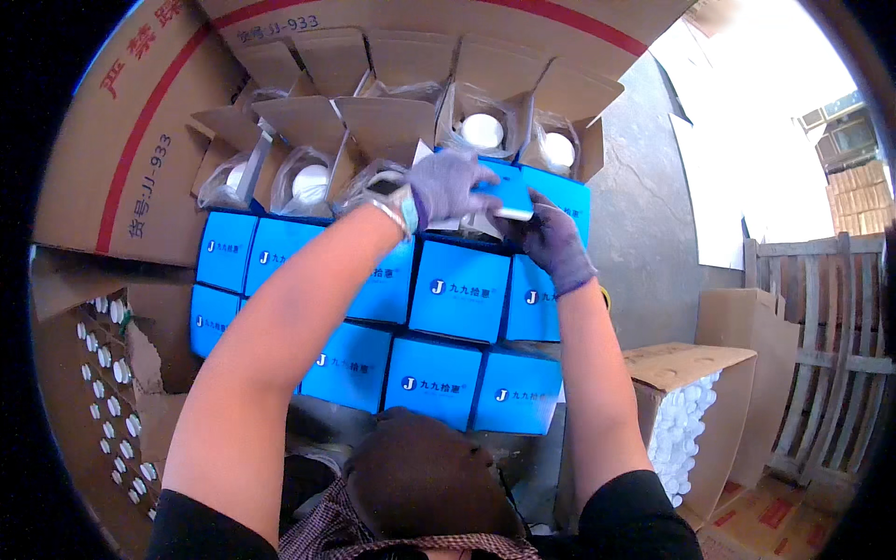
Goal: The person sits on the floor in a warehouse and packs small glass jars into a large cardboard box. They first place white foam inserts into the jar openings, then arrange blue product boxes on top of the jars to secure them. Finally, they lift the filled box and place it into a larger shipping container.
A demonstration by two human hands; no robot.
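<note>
Gloves cover both hands, and both close on one small blue box at the top of the blue stack: the left hand (448,185) lies over the box flap (504,201) with fingers curled down onto it, while the right hand (553,241) grips the same blue box from below and beside, its fingertips hidden behind the flap. What sits inside that box cannot be seen, since the hands and flap cover the opening. The stack of closed blue boxes (457,291) below the hands shows roughly nine faces, though the left forearm crosses several and an exact count is not possible. Above the stack, five open boxes (485,126) show white round lids in clear plastic bags, some partly hidden by raised cardboard flaps. A large brown carton (131,140) rises behind and to the left of the stack, its top cut off by the frame. Left of the stack, another carton (112,392) holds many small white caps; right of the stack, a third carton (691,420) shows stacked white caps too small to count.
</note>
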